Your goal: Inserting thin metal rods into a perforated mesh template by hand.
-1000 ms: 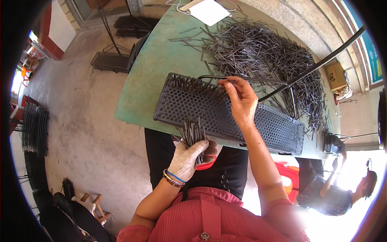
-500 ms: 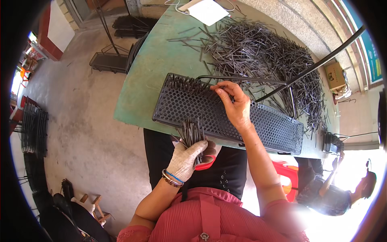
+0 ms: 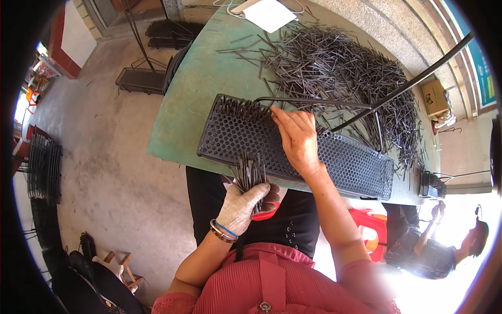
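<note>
Green-topped table, upper centre. Heap of thin dark strips, upper right. Black perforated rectangular tray, centre. Bare right hand, centre, fingertips together at tray; held strip uncertain. White-gloved left hand, below centre, clamped around strip bundle.

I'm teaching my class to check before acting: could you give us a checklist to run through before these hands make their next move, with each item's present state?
1. Bundle of dark strips secure in the left hand: ok, gripped.
2. Strip pinched in the fingers of the right hand: cannot tell; the tips are too small to read.
3. Both hands gloved: not ok; only the left wears a glove.
4. Bare holes left in the black perforated tray: ok, many show.
5. Loose pile of strips neatly aligned: not ok; they lie crisscrossed.
6. Tray fully supported by the green table: cannot tell; its underside is hidden.
</note>
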A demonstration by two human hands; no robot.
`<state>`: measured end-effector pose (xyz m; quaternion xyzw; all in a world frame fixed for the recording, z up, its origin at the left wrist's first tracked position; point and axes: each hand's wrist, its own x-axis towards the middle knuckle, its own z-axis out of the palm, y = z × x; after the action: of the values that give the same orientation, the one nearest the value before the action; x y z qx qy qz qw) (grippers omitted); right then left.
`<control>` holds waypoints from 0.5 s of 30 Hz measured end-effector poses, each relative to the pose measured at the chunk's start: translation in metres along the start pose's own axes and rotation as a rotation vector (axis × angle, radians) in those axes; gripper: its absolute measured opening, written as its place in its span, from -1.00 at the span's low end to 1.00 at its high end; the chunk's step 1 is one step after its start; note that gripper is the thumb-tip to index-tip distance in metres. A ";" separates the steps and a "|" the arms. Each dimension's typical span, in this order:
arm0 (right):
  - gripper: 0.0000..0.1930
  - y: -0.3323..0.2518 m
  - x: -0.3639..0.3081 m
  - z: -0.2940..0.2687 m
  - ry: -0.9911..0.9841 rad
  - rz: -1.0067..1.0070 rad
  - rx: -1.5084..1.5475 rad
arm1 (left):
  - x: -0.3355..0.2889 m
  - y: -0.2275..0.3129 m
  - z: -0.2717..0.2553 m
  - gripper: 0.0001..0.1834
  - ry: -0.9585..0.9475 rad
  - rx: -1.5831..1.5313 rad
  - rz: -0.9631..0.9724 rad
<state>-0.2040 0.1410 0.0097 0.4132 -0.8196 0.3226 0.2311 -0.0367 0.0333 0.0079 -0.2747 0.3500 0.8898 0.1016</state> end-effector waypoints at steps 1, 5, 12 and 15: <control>-0.71 -0.001 0.002 0.000 0.000 0.000 0.000 | 0.001 -0.001 -0.001 -0.87 0.001 0.007 -0.006; -0.71 -0.002 0.007 0.001 -0.025 -0.001 -0.050 | 0.002 -0.004 -0.005 -0.73 -0.016 0.063 -0.029; -0.73 0.000 0.006 0.001 -0.083 0.017 -0.056 | 0.002 -0.004 -0.005 -0.67 -0.034 0.039 0.002; -0.74 -0.006 0.003 0.001 -0.016 0.048 -0.041 | 0.001 -0.003 -0.003 -0.69 -0.031 0.006 -0.004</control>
<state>-0.2013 0.1358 0.0132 0.3911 -0.8377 0.3078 0.2250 -0.0353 0.0335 0.0033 -0.2612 0.3507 0.8926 0.1094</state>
